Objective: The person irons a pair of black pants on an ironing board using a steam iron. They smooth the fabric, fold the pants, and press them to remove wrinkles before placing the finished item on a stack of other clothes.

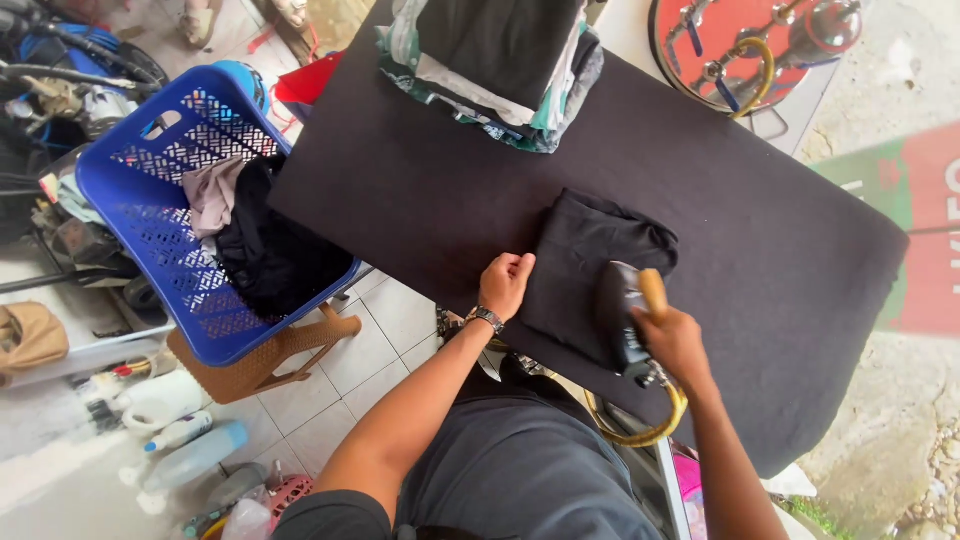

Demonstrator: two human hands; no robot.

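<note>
At frame centre, the left hand, fingers curled, pins the edge of a folded black garment on the ironing table; the right hand grips the iron on it.

Bright daylight fills the scene, even and soft, with no hard-edged shadows. The dark cloth covering the bench soaks up the light and shows almost no texture, so the folded black garment near its near edge nearly merges with it; only faint creases mark its outline. The pale floor tiles and the ground past the bench's far right corner are close to washed out. A weak shadow lies under the blue basket. Wide-angle distortion bends the bench's edges and stretches things at the frame's corners. Focus is fairly sharp in the middle, softer at the left edge.
</note>
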